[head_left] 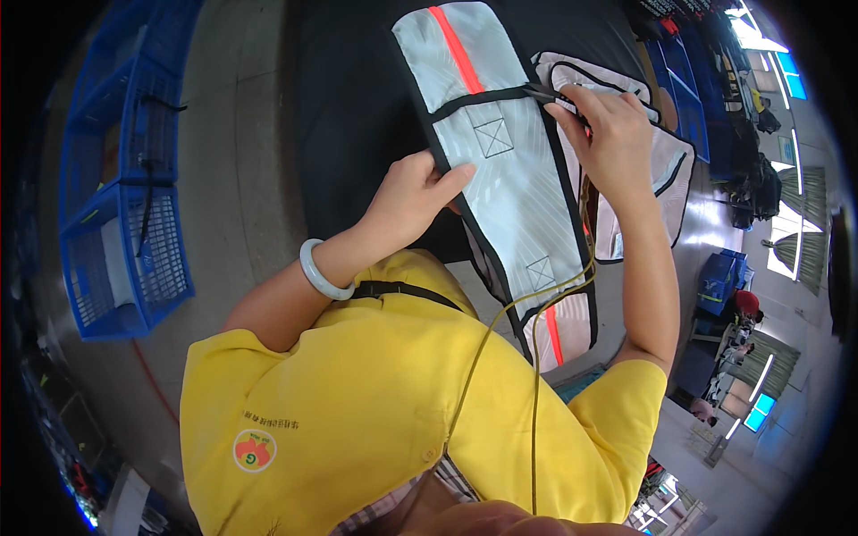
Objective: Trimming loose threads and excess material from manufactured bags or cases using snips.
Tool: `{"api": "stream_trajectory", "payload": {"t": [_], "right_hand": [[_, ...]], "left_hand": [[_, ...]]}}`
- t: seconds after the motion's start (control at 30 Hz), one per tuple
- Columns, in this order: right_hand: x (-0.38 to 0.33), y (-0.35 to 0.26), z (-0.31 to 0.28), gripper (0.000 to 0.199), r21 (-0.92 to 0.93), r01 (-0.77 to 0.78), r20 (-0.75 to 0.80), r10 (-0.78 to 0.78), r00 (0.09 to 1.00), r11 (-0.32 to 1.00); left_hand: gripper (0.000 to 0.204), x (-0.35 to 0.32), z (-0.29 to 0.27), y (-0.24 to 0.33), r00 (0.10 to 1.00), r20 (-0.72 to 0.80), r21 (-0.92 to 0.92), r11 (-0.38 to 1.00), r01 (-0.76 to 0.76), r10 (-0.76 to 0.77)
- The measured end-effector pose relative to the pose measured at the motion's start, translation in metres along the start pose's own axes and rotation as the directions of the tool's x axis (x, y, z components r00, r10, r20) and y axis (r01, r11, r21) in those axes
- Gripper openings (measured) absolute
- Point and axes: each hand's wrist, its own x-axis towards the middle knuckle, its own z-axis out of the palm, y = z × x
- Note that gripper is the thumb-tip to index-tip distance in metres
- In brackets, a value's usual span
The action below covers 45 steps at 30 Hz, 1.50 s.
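Observation:
A long pale grey fabric piece with black binding, stitched crossed squares and orange-red strips hangs in front of me. My left hand grips its left edge, thumb on top and fingers behind. In my right hand is a pair of thread snips, its dark pointed blades at the black seam on the piece's upper right edge. An olive-yellow cord loops from my neck up toward the right hand. Behind that hand lie other pale pinkish pieces with black binding. The handle of the snips is mostly hidden by my fingers.
A dark-covered surface lies beyond the fabric. Blue plastic crates stand on the floor at the left. More blue crates and dark hanging goods are at the right. Farther right, people sit near tables and windows.

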Motion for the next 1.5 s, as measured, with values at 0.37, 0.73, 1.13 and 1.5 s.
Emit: {"api": "stream_trajectory", "payload": {"t": [0.37,0.73,1.13,1.5], "right_hand": [[0.002,0.019,-0.001,0.017,0.023,0.105,-0.027,-0.105,0.994,0.994],[-0.005,0.01,-0.002,0.019,-0.036,0.066,-0.04,-0.067,0.997,0.997],[-0.034,-0.002,0.032,0.015,0.645,-0.556,0.279,0.516,0.81,0.525],[-0.04,0.005,0.043,0.02,0.767,-0.524,0.217,0.62,0.755,0.37]], "left_hand": [[0.033,0.004,0.005,-0.003,0.999,0.042,0.042,0.999,0.018,-0.02],[0.035,0.004,0.006,-0.009,0.999,-0.009,0.009,0.999,-0.032,0.032],[0.036,0.004,0.007,-0.003,1.0,-0.027,0.097,0.995,0.007,-0.005],[0.055,0.019,0.014,0.037,0.526,-0.288,0.786,0.512,-0.348,0.8]]}}
